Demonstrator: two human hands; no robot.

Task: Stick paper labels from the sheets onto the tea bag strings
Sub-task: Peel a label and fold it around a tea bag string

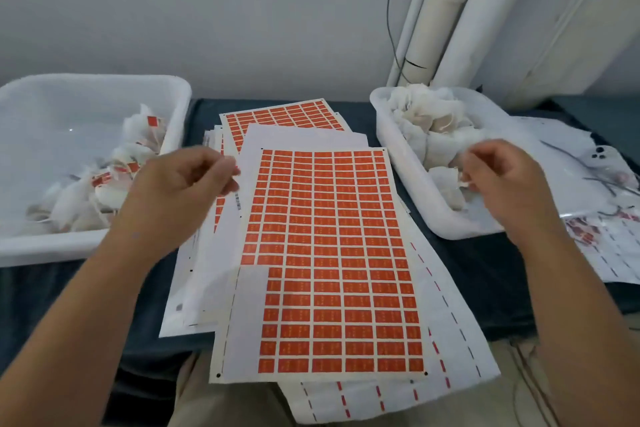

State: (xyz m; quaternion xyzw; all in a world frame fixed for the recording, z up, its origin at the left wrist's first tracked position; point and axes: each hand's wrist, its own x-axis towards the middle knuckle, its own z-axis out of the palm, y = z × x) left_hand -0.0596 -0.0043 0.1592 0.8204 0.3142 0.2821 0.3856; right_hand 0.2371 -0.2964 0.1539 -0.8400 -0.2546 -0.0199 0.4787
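Note:
The top sheet of orange labels (332, 253) lies in front of me on a stack of sheets; a patch at its lower left is bare backing. My left hand (183, 184) hovers, blurred, between that sheet and the left white bin (41, 246), its fingers loosely curled with nothing visible in them. That bin holds tea bags with orange labels (104, 180). My right hand (505, 180) reaches into the right white tray (408, 156) of unlabelled tea bags (429, 114), its fingertips pinching a white tea bag (462, 180).
More label sheets (287, 118) and used backing sheets (446, 315) fan out beneath the top one on the dark cloth. A white phone (604, 158), dark cables and plastic packets lie at the right. Pipes stand against the wall behind.

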